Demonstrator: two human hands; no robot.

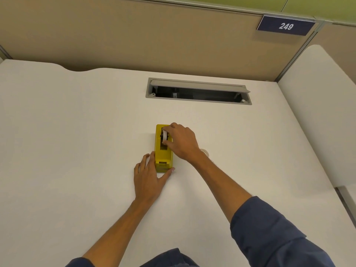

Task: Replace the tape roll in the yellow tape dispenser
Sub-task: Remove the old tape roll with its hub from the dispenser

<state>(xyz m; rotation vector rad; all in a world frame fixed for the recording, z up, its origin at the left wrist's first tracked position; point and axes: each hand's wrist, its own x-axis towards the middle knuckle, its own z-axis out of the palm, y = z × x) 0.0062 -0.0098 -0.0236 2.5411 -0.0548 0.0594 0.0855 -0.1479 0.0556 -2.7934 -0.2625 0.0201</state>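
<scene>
A yellow tape dispenser (pixel 161 151) stands in the middle of the white desk, its cutter end toward me. A white tape roll (pixel 164 136) sits upright in its far slot on a dark hub. My right hand (pixel 182 142) pinches this roll from the right, thumb and fingers closed on its rim. My left hand (pixel 149 175) braces the dispenser's near end, fingers along its left side and thumb against the front right corner. Another tape roll (pixel 205 151), pale and mostly hidden behind my right wrist, lies flat on the desk.
A grey cable hatch (pixel 198 91) with its lid raised is set into the white desk (pixel 77 132) beyond the dispenser. A tan partition rises behind, with a number sign (pixel 286 26) at upper right. A second desk surface adjoins at the right.
</scene>
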